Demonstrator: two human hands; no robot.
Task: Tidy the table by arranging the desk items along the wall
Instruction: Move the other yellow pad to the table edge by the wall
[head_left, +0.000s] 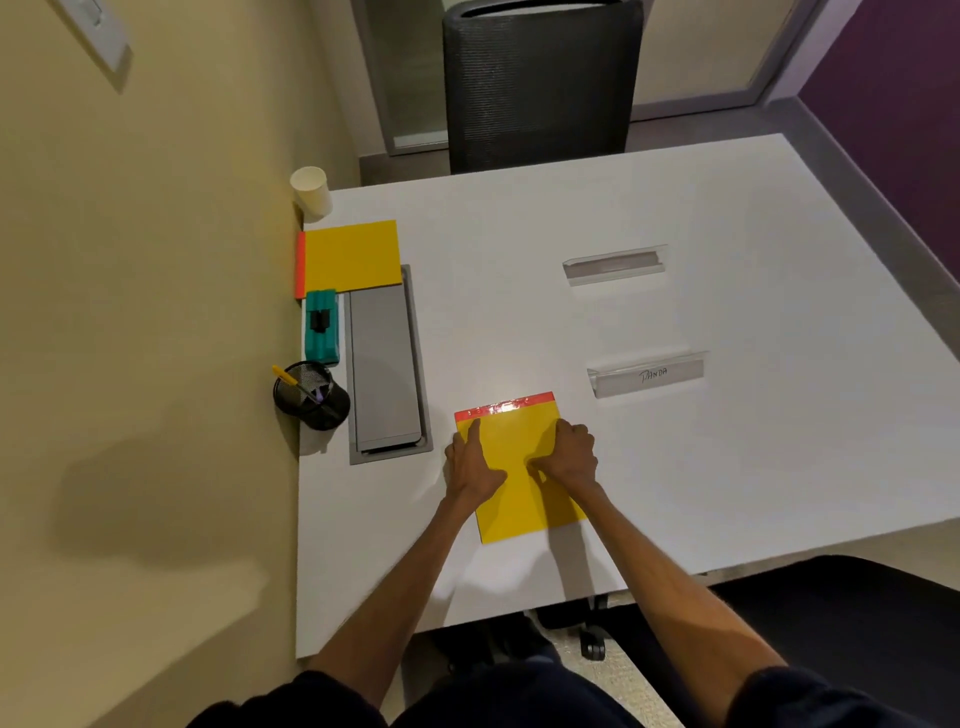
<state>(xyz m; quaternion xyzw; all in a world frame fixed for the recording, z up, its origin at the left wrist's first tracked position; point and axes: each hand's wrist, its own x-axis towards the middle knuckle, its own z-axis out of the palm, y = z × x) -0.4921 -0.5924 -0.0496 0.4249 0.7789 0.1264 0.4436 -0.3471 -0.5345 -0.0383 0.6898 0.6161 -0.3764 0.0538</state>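
A yellow pad with a red top strip (519, 447) lies flat on the white table (675, 467) near its front edge. My left hand (472, 465) grips its left edge, thumb on top. My right hand (569, 454) presses on its right half, fingers curled. Along the wall on the left stand a white paper cup (310, 193), a second yellow pad (350, 256), a green whiteboard eraser (322, 326) and a black mesh pen holder (310, 395) with pens. Two clear name holders lie out on the table, one empty (615, 264), one labelled (647, 373).
A grey cable-tray lid (387, 364) is set into the table beside the wall items. A black mesh chair (540, 85) stands at the far edge. Another dark chair (831, 613) sits at the near right. The beige wall (156, 312) runs along the left.
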